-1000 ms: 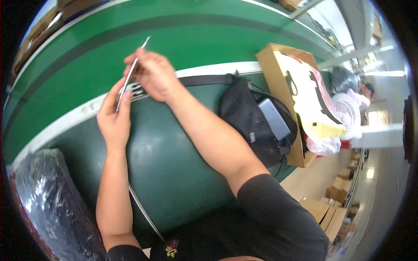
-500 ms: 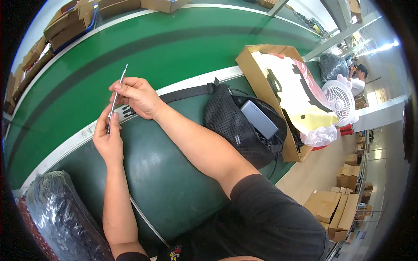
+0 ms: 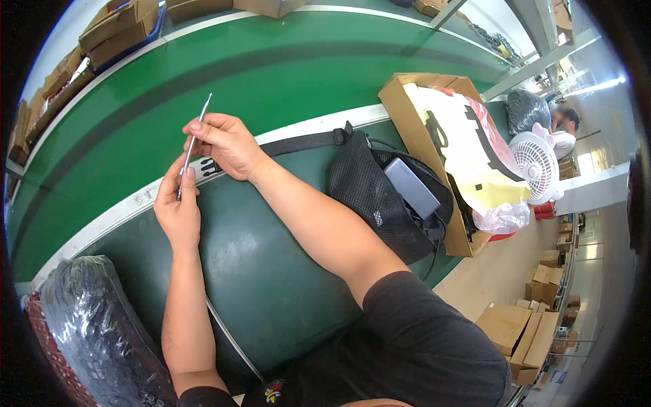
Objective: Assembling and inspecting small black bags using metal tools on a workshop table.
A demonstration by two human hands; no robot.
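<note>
Head view: a long green belt (image 3: pixel 271 64) beyond a dark green tabletop (image 3: pixel 271 278), two bare hands near the pale edge strip (image 3: pixel 125 207) between them, and a slim metal rod held in both.
At the right stands an open cardboard box (image 3: pixel 415 132) with pale yellow sheets (image 3: pixel 458 146) in it; at the lower left lies a dark bundle (image 3: pixel 102 325) in clear plastic. Just left of the box sits a black mesh bag (image 3: pixel 359 193), its strap reaching toward the hands; a white fan (image 3: pixel 536 166) shows right of the box. The right hand (image 3: pixel 229 146) pinches the rod (image 3: pixel 189 153) along its upper part, while the left hand (image 3: pixel 178 211) grips its lower end, the rod tilting up to the right. A grey block (image 3: pixel 412 188) rests on the bag, and a black buckle (image 3: pixel 209 165) lies just behind the right hand.
</note>
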